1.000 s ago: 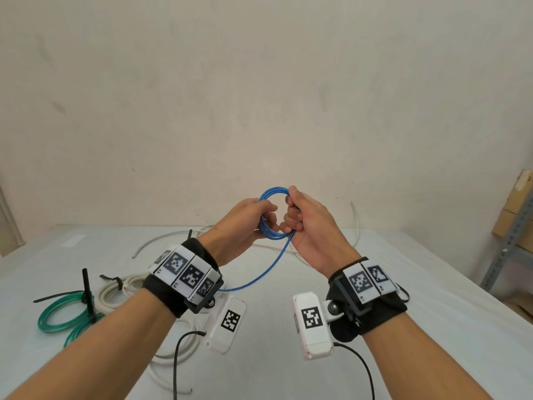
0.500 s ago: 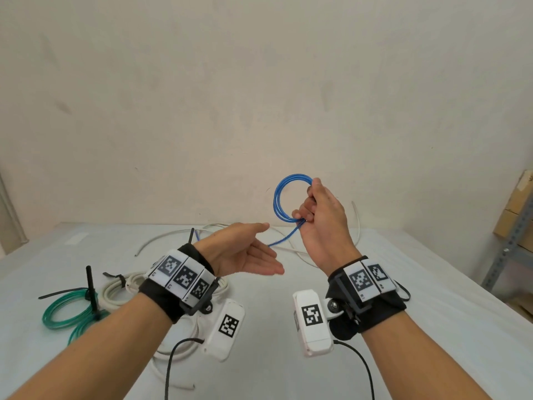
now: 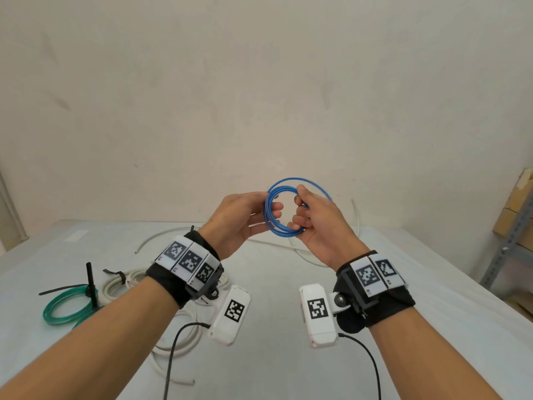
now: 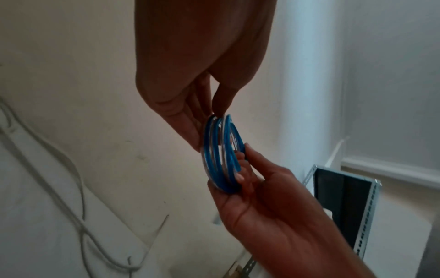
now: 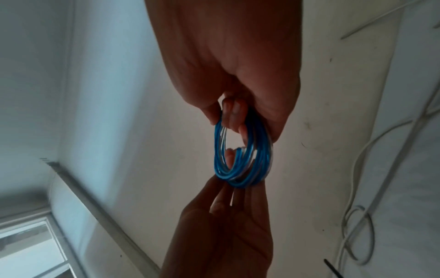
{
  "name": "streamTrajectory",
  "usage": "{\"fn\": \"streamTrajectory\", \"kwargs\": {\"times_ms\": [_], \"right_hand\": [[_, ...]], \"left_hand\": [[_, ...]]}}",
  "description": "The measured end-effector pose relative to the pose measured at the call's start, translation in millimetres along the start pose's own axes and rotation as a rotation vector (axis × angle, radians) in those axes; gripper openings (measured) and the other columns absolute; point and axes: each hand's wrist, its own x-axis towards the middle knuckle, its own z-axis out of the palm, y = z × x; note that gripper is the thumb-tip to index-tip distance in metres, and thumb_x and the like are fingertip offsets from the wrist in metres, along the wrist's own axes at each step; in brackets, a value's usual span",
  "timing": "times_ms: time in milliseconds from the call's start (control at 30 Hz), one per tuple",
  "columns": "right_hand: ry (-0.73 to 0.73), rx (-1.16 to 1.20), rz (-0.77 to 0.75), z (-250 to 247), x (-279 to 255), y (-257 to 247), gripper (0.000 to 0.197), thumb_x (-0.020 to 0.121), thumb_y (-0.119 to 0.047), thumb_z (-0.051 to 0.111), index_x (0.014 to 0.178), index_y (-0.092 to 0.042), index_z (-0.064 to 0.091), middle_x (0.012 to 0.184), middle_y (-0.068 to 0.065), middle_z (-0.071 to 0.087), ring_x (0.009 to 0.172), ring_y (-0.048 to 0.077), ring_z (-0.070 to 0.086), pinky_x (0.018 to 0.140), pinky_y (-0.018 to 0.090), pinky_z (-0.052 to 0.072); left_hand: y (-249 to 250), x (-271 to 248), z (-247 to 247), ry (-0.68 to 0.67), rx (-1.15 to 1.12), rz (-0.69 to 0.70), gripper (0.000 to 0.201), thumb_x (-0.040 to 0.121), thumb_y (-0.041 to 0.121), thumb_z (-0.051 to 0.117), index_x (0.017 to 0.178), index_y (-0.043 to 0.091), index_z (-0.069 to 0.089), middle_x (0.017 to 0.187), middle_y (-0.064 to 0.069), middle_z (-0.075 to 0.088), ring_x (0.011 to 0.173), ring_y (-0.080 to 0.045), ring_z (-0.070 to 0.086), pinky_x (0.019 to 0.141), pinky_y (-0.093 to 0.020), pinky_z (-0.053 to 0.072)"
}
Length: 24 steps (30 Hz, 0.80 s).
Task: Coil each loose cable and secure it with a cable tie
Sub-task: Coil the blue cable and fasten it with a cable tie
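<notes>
The blue cable (image 3: 281, 183) is wound into a small coil of several loops, held up in the air above the white table (image 3: 418, 272). My left hand (image 3: 271, 203) pinches the coil's left side between thumb and fingers. My right hand (image 3: 298, 207) grips the right side, with its fingers curled through the ring. In the left wrist view the left hand (image 4: 212, 116) pinches the coil (image 4: 214, 159) from above and the right hand (image 4: 243, 165) holds it from below. In the right wrist view, fingers of the right hand (image 5: 235, 120) hook through the coil (image 5: 259, 161). No loose tail shows.
On the table's left lie a green coil (image 3: 65, 308) and a white coil (image 3: 115, 284), each with a black tie; one tie (image 3: 89, 277) stands upright. A loose white cable (image 3: 305, 254) sprawls under the hands. A metal shelf (image 3: 513, 241) with boxes stands at right.
The left hand let go of the coil and opened, then came back and now pinches it again. The blue tail that hung down to the table is gone from view.
</notes>
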Motion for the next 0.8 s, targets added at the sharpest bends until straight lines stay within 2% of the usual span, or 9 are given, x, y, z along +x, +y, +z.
{"fn": "streamTrajectory", "kwargs": {"times_ms": [167,267,333,467,533,600,667,733,800], "right_hand": [[-0.047,-0.099,0.027,-5,-2,3,0.031,0.108,-0.030,0.056,0.082,-0.013,0.054,0.058,-0.005,0.026,0.049,0.010,0.025,0.052,0.025,0.034],[-0.100,-0.179,0.032,-6,-3,4,0.031,0.108,-0.030,0.056,0.083,-0.012,0.056,0.059,-0.005,0.024,0.049,0.010,0.024,0.054,0.026,0.034],[-0.146,-0.251,0.038,-6,-4,5,0.031,0.108,-0.030,0.056,0.084,-0.011,0.058,0.059,-0.005,0.025,0.049,0.010,0.025,0.055,0.026,0.034],[-0.171,-0.369,0.018,-2,-2,10,0.035,0.108,-0.030,0.055,0.108,0.002,0.067,0.059,-0.007,0.029,0.051,0.009,0.028,0.056,0.027,0.034],[-0.141,-0.366,0.011,0,-1,13,0.041,0.107,-0.031,0.057,0.122,0.008,0.060,0.059,-0.008,0.033,0.050,0.008,0.030,0.056,0.027,0.036],[-0.100,-0.340,0.009,1,-1,16,0.042,0.104,-0.032,0.063,0.130,-0.003,0.045,0.066,-0.004,0.041,0.050,0.008,0.037,0.057,0.028,0.040],[-0.103,-0.336,0.015,2,-2,18,0.045,0.103,-0.030,0.064,0.133,-0.016,0.033,0.072,-0.002,0.045,0.052,0.009,0.042,0.063,0.030,0.043],[-0.148,-0.330,0.025,2,-1,20,0.044,0.103,-0.022,0.062,0.136,-0.024,0.033,0.069,-0.003,0.046,0.053,0.009,0.044,0.069,0.033,0.045],[-0.191,-0.310,0.042,2,-1,21,0.042,0.102,-0.009,0.053,0.140,-0.023,0.039,0.069,-0.003,0.045,0.058,0.012,0.044,0.073,0.034,0.049]], "left_hand": [[-5,-1,-1,-0.029,-0.116,-0.133,0.031,0.103,0.020,0.059,0.121,-0.001,0.072,0.078,-0.005,0.067,0.067,-0.018,0.063,0.069,-0.030,0.061],[-4,-2,-3,-0.048,-0.102,-0.178,0.026,0.103,0.017,0.055,0.109,0.000,0.073,0.076,-0.005,0.061,0.063,-0.017,0.056,0.066,-0.031,0.059],[-2,-4,0,-0.069,-0.023,-0.190,0.024,0.106,0.018,0.048,0.101,0.004,0.067,0.072,-0.003,0.054,0.058,-0.015,0.048,0.065,-0.032,0.052],[-2,-6,12,-0.057,0.235,-0.115,0.033,0.111,0.024,0.040,0.096,0.007,0.063,0.065,0.003,0.037,0.055,-0.012,0.032,0.061,-0.030,0.037],[-5,-6,14,0.003,0.316,-0.068,0.035,0.112,0.026,0.040,0.099,0.005,0.065,0.063,0.004,0.036,0.053,-0.012,0.034,0.060,-0.030,0.038],[-7,-5,13,0.048,0.370,-0.045,0.039,0.112,0.028,0.040,0.104,0.002,0.068,0.064,0.004,0.038,0.052,-0.012,0.037,0.058,-0.030,0.040],[-8,-5,11,0.074,0.396,-0.032,0.038,0.111,0.029,0.042,0.100,0.002,0.066,0.063,0.003,0.038,0.051,-0.012,0.038,0.056,-0.029,0.041],[-7,-4,11,0.103,0.453,-0.005,0.035,0.110,0.030,0.044,0.091,0.006,0.061,0.063,0.002,0.039,0.051,-0.013,0.037,0.055,-0.028,0.040],[-5,-3,11,0.135,0.540,0.042,0.035,0.109,0.030,0.046,0.083,0.009,0.056,0.063,0.000,0.041,0.053,-0.016,0.037,0.055,-0.029,0.040]]}}
